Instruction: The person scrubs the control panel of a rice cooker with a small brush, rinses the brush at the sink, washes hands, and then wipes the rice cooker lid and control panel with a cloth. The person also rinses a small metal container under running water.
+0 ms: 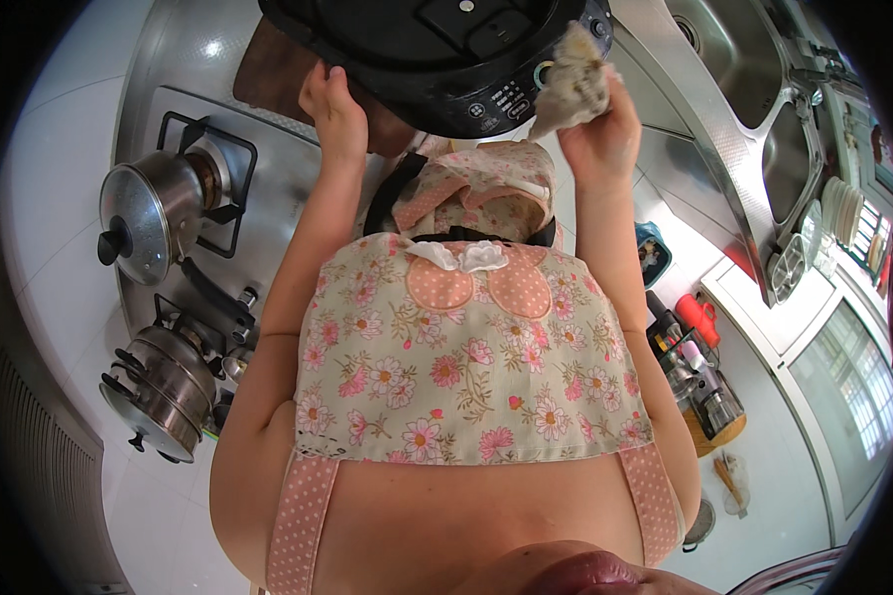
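A black electric cooking appliance [431, 82] with a round knob and printed controls stands at the top centre, cut off by the picture's edge. My left hand [336, 111] is at its lower left rim, fingers bent; whether it grips the rim is hard to tell. In my right hand [603, 134] is a crumpled, greyish stained cloth [574, 85], held against or close beside the appliance's front near the knob. A brown board [275, 82] lies partly under the appliance. The floral apron [469, 357] covers my front.
On the left, a lidded steel saucepan [156, 212] and a stacked steel steamer pot [167, 387] sit on the gas stove [268, 186]. To the right are a steel double sink [729, 59], plates [839, 208], a red jug [698, 318] and a blue bin [653, 253].
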Demonstrator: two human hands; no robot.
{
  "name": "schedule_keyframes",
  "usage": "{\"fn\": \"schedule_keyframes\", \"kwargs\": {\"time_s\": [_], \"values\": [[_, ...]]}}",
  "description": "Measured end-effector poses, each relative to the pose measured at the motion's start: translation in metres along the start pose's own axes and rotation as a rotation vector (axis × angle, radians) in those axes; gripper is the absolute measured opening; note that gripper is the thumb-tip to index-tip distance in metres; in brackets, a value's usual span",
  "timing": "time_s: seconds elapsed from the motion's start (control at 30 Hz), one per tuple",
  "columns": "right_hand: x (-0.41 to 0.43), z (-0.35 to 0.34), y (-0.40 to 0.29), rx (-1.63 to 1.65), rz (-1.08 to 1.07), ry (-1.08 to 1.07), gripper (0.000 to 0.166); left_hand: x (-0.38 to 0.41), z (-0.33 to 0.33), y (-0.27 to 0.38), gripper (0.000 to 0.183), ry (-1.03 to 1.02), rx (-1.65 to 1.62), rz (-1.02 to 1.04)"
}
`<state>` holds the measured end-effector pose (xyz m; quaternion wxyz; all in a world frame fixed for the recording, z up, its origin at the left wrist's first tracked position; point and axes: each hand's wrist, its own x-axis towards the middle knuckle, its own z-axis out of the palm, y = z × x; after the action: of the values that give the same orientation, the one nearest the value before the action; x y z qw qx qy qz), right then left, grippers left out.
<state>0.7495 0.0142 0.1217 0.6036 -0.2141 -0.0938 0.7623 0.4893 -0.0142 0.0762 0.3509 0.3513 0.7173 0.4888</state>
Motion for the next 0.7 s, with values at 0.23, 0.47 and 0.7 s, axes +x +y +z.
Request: {"fn": "schedule_keyframes", "kwargs": {"time_s": [0.23, 0.47, 0.7], "values": [[0.032, -0.029, -0.009, -1.583, -0.775, 0.225, 0.024, 0.002, 0.004, -0.011, 0.054, -0.029, 0.06, 0.052], [0.017, -0.016, 0.015, -2.085, -0.962, 0.073, 0.024, 0.001, -0.001, -0.022, 0.051, -0.049, 0.11, 0.227], [-0.001, 0.001, 0.051, -2.005, -0.958, -0.108, 0.03, -0.011, -0.011, 0.01, 0.054, -0.068, 0.086, 0.182]]}}
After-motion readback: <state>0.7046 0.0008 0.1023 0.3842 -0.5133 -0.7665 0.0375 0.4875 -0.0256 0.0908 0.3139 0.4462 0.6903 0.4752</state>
